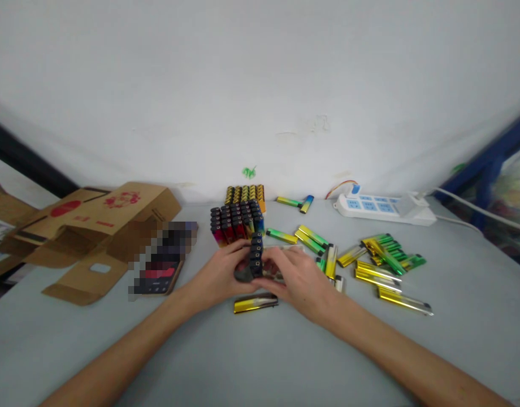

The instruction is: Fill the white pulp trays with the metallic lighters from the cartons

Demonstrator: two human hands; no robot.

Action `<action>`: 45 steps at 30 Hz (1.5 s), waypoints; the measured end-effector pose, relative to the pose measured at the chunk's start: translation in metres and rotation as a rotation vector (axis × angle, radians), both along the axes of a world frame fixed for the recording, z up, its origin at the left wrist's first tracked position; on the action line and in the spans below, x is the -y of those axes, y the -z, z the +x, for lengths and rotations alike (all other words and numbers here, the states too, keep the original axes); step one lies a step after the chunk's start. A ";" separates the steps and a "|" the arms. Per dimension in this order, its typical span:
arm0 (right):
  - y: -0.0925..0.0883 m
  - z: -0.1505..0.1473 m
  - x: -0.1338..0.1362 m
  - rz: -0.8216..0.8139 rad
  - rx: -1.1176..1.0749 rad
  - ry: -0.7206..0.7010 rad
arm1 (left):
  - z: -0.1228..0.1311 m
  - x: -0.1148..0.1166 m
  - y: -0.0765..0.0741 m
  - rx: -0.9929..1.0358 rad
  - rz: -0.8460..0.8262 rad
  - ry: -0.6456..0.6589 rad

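A short row of lighters (255, 254), black tops toward me, stands upright between my two hands. My left hand (228, 268) closes on the row from the left. From the right, my right hand (296, 277) is closed on the same row, thumb and fingers bent against it. The fingers hide most of the lighter bodies. Just behind stands a block of upright lighters (232, 226) with black tops and red, purple and blue bodies. One yellow and silver lighter (255, 303) lies on the table in front of my hands.
Loose yellow, green and silver lighters (378, 275) lie scattered to the right. At the back right is a white power strip (368, 206) with cables. An opened cardboard box (111, 209) and a phone (164, 265) lie on the left. A wall rises behind the table (260, 362).
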State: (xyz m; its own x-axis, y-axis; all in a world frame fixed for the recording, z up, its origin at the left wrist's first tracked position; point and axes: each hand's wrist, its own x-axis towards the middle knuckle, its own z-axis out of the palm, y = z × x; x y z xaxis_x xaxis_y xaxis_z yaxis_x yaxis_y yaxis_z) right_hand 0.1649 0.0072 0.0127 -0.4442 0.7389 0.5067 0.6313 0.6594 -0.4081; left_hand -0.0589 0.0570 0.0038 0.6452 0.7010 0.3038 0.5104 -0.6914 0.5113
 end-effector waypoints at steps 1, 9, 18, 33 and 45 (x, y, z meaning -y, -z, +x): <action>-0.004 0.004 -0.001 0.032 0.008 -0.006 | 0.000 0.000 0.000 -0.008 -0.001 -0.005; -0.043 0.097 -0.031 -0.024 0.249 0.390 | -0.002 0.000 -0.004 -0.057 0.000 -0.044; -0.047 0.145 -0.040 -0.396 0.367 0.147 | -0.006 -0.002 -0.011 -0.092 -0.025 -0.058; -0.004 -0.005 0.034 0.067 0.500 -0.179 | -0.006 -0.002 -0.012 -0.059 -0.094 -0.058; -0.038 0.049 0.008 -0.113 0.433 -0.263 | -0.008 -0.003 -0.011 -0.057 -0.101 -0.050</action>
State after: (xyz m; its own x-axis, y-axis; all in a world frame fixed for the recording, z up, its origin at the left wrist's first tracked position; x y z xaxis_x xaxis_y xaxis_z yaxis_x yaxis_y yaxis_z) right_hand 0.2142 -0.0004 0.0506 -0.7739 0.6131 0.1589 0.5766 0.7858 -0.2236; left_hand -0.0666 0.0596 0.0146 0.6232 0.7575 0.1942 0.5729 -0.6113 0.5459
